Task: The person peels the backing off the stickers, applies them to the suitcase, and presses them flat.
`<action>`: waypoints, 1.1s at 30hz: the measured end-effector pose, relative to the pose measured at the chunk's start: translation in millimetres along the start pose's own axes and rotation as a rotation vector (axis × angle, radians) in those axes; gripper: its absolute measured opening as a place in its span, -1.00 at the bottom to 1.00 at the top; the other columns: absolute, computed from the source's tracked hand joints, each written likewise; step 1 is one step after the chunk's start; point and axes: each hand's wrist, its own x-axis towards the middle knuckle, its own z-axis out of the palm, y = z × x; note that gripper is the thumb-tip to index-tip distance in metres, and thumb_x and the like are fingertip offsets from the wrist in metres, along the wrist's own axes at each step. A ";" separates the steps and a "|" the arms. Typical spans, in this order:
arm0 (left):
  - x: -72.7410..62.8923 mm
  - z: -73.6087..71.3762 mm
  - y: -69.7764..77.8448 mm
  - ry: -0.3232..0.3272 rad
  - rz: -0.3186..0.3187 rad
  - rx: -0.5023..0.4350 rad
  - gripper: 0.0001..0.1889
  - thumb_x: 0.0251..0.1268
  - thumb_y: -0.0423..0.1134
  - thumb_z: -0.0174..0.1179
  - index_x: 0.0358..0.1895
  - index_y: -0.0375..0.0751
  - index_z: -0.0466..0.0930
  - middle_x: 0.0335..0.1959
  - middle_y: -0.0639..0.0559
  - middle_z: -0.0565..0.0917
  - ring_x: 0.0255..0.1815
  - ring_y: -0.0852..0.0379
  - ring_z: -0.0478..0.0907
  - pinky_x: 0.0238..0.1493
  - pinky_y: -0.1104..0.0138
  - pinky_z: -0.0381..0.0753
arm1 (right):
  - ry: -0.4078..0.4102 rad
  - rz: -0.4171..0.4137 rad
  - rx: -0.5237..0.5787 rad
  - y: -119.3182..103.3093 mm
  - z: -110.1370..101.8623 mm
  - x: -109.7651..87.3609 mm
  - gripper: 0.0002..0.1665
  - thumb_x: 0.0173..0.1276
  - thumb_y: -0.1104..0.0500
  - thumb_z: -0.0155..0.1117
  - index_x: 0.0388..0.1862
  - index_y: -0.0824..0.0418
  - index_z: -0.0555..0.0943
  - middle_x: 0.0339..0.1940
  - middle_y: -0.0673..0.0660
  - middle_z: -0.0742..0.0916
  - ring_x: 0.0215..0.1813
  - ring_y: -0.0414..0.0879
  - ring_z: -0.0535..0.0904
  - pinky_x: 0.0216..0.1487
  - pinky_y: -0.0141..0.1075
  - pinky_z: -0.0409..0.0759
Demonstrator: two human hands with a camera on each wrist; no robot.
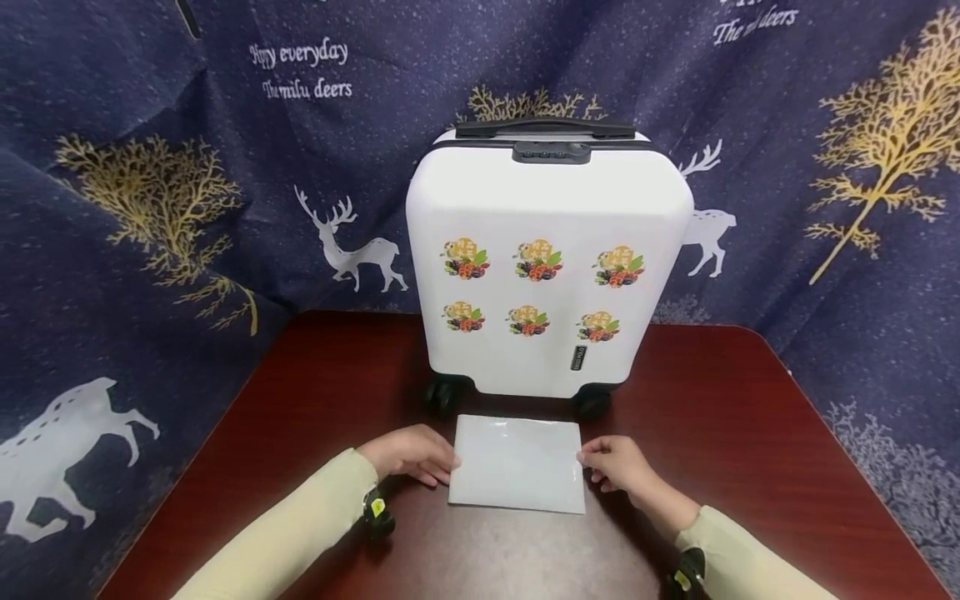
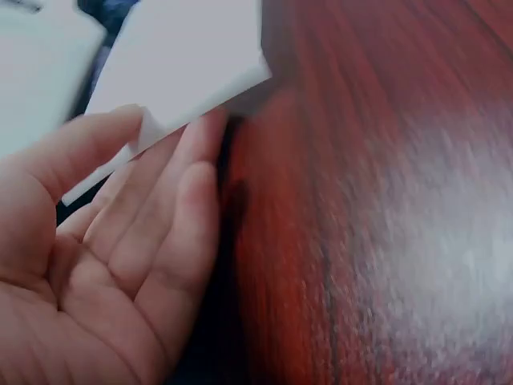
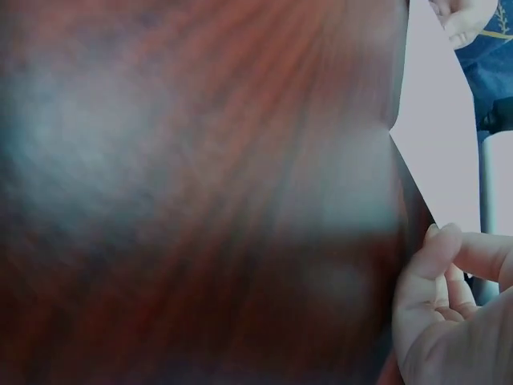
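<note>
A white, slightly glossy rectangular sheet (image 1: 517, 463) is held between both hands, low over the table in front of the suitcase. At its left edge my left hand (image 1: 417, 454) pinches it; the left wrist view shows the thumb on top of the sheet (image 2: 184, 64) and the fingers beneath. My right hand (image 1: 618, 463) pinches the opposite edge between thumb and forefinger, the other fingers curled below. Standing upright behind the sheet is a white suitcase (image 1: 547, 196) with a black handle and two rows of colourful fruit stickers (image 1: 537, 261).
The dark red wooden table (image 1: 750, 433) has a shiny glare near its front. Black wheels (image 1: 592, 402) under the suitcase lie just beyond the sheet's far edge. A dark blue cloth (image 1: 315, 150) printed with deer and gold trees hangs close behind the table and along its sides.
</note>
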 end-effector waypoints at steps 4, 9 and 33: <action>2.7 2.1 1.6 0.085 -0.010 0.089 -0.72 0.33 -0.23 0.33 -0.10 -0.43 0.69 -0.27 -0.21 0.83 -0.30 0.07 0.81 -0.37 0.35 0.74 | -0.017 -0.026 -0.025 -1.5 -4.4 8.1 -0.82 0.36 0.26 0.31 -0.21 0.40 0.70 -0.52 0.03 0.70 -0.52 -0.18 0.53 -0.50 -0.35 0.57; 9.1 4.2 5.1 0.159 -0.025 0.177 -0.76 0.35 -0.19 0.34 -0.21 -0.37 0.72 -0.42 -0.12 0.82 -0.44 0.13 0.79 -0.53 0.42 0.63 | 0.027 0.001 -0.073 -6.6 -5.2 17.1 -0.77 0.33 0.23 0.37 -0.18 0.42 0.74 -0.56 0.00 0.71 -0.54 -0.19 0.53 -0.51 -0.35 0.55; 10.5 4.2 12.5 0.180 0.009 0.250 -0.70 0.44 -0.19 0.27 -0.49 -0.23 0.60 -0.67 0.06 0.64 -0.68 0.27 0.59 -0.59 0.44 0.57 | 0.053 -0.048 -0.165 -7.0 -5.6 27.8 -0.79 0.28 0.24 0.37 -0.29 0.41 0.77 -0.56 0.02 0.75 -0.58 -0.20 0.54 -0.61 -0.37 0.51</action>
